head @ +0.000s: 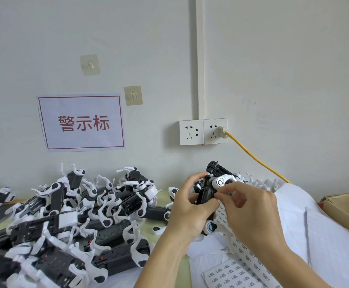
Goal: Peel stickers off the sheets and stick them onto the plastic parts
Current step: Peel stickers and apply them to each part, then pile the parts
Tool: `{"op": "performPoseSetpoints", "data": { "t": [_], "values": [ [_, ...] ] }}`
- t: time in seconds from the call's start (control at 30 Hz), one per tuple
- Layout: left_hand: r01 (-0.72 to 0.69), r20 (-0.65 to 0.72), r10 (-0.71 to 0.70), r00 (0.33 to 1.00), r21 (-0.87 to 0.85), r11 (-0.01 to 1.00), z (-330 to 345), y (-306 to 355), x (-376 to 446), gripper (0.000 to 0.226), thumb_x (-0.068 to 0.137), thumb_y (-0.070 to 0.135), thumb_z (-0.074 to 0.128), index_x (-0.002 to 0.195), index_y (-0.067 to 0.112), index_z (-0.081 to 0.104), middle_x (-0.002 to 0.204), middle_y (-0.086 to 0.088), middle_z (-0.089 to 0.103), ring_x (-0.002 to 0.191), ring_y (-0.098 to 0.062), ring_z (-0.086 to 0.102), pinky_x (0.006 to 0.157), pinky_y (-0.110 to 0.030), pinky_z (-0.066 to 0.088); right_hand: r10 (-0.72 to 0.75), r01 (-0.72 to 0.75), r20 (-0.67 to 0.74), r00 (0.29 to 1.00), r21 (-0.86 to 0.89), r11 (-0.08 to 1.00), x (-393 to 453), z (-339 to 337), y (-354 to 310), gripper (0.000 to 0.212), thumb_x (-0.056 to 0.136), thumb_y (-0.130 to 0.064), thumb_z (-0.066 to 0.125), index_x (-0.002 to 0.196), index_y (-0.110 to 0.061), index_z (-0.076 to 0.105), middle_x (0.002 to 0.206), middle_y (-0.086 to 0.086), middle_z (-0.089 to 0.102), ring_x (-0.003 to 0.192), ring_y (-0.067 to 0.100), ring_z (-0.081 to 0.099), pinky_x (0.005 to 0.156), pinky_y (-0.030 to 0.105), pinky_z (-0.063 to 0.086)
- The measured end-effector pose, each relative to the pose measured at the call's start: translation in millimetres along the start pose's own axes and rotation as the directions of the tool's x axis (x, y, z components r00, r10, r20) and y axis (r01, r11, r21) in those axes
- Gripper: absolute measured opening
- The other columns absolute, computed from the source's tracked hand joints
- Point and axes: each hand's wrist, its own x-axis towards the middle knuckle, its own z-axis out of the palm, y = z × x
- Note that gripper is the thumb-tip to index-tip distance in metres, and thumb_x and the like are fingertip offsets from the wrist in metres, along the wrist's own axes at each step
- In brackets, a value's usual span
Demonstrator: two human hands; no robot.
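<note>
Left hand (190,206) grips one part (213,188) above the sheets (236,271); right hand (250,210) pinches at it, sticker not discernible. Pile (69,221) at left probably awaits stickers; task looks mid-run.

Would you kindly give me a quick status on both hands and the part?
Left hand grips black-and-white plastic part. Right hand pinching at its side, sticker not discernible. Sticker sheets below; nothing obstructing.
</note>
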Motion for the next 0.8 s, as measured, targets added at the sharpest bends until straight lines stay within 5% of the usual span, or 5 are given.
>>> {"op": "performPoseSetpoints", "data": {
  "t": [0.2, 0.4, 0.6, 0.8],
  "values": [
    [0.000, -0.002, 0.000, 1.000, 0.012, 1.000, 0.3, 1.9, -2.0, 0.053, 0.066, 0.017, 0.067, 0.107, 0.050, 0.065, 0.072, -0.003, 0.066, 0.059, -0.019, 0.058, 0.060, -0.028, 0.051, 0.024, -0.024, -0.018, 1.000, 0.007, 1.000, -2.0, 0.5, -3.3, 0.020, 0.081, -0.023, 0.082, 0.071, -0.035, 0.070, 0.052, -0.020, 0.058, 0.053, 0.007, 0.055, 0.051, 0.024, 0.037],
    [0.017, 0.000, -0.017, 1.000, 0.084, 0.996, -1.4, -0.8, -3.4, 0.055, 0.064, 0.022, 0.068, 0.109, 0.054, 0.063, 0.074, 0.000, 0.068, 0.061, -0.018, 0.061, 0.064, -0.031, 0.052, 0.042, -0.042, 0.013, 0.999, 0.025, 0.999, 1.5, -1.9, 1.4, 0.037, 0.082, -0.027, 0.080, 0.087, -0.037, 0.044, 0.047, -0.007, 0.060, 0.050, 0.013, 0.054, 0.051, 0.030, 0.040],
    [0.067, -0.113, -0.066, 0.991, 0.007, 0.998, -3.4, -2.2, -1.4, 0.045, 0.069, 0.025, 0.069, 0.101, 0.056, 0.064, 0.084, -0.007, 0.076, 0.070, -0.020, 0.071, 0.063, -0.029, 0.053, -0.129, 0.127, 0.109, 0.986, 0.025, 0.992, -0.6, -5.5, 6.1, 0.027, 0.092, -0.017, 0.063, 0.098, -0.041, 0.054, 0.048, -0.012, 0.054, 0.046, 0.012, 0.047, 0.049, 0.028, 0.036],
    [0.078, -0.110, -0.094, 0.989, -0.141, 0.987, -7.1, 0.1, -0.2, 0.044, 0.080, 0.011, 0.070, 0.105, 0.047, 0.068, 0.091, -0.010, 0.077, 0.074, -0.027, 0.073, 0.064, -0.032, 0.055, -0.232, 0.232, 0.310, 0.922, 0.037, 0.972, -2.6, -10.1, 7.9, 0.059, 0.090, -0.008, 0.048, 0.128, -0.052, 0.059, 0.045, -0.007, 0.039, 0.040, 0.014, 0.032, 0.046, 0.017, 0.025]
  ]
}}
